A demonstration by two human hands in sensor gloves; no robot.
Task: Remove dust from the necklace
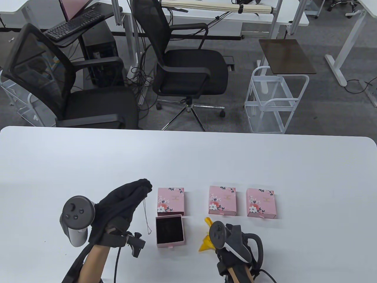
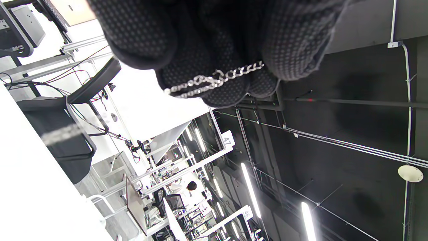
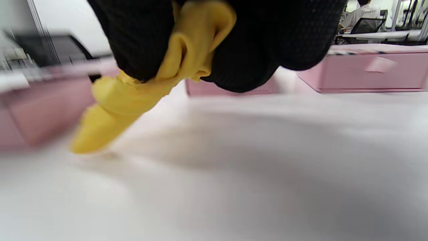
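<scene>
Thin silver chain necklace (image 1: 146, 216) out of open pink drawer box (image 1: 170, 230), dangling from pinched left hand (image 1: 122, 203). Right hand (image 1: 232, 238) clenches crumpled yellow cloth (image 1: 206, 243). Wiping apparently not begun.

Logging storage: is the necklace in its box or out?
Out. The necklace hangs from the left hand beside the open drawer box, whose dark lining shows bare.
</scene>
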